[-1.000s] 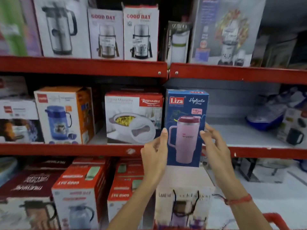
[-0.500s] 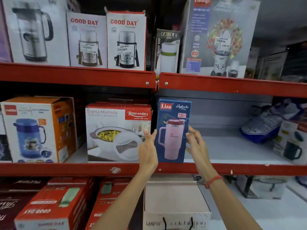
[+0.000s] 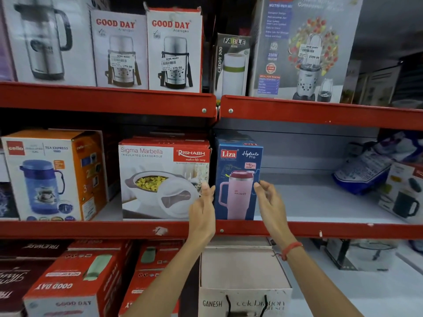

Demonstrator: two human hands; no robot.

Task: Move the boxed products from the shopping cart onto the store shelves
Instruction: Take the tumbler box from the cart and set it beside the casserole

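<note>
Currently on the middle shelf point(image 3: 320, 228), counted left to right: one orange Cello jug box point(image 3: 52, 175), one Rishabh casserole box point(image 3: 163, 177), one blue Liza box point(image 3: 238, 177). Upper shelf: two Good Day flask boxes point(image 3: 146, 49), one Fable box point(image 3: 231, 65), one blender box point(image 3: 302, 49). Hands: two.

Change from the earlier frames: a second ago the Liza box was held up in front of the shelf edge between both hands; now it stands on the middle shelf, and both hands have come off it.

Left hand point(image 3: 202, 209): fingers loosely spread, holding nothing, just beside the box's left edge and in front of the casserole box. Right hand point(image 3: 271, 202): fingers loosely curled and apart, holding nothing, just right of the box; red thread on its wrist.

Liza box: tall, narrow, upright, dark blue, red logo at top left, "Hydrate Pro" lettering, pink handled tumbler pictured. It stands near the front edge, against the casserole box's right side, with bare shelf to its right
</note>
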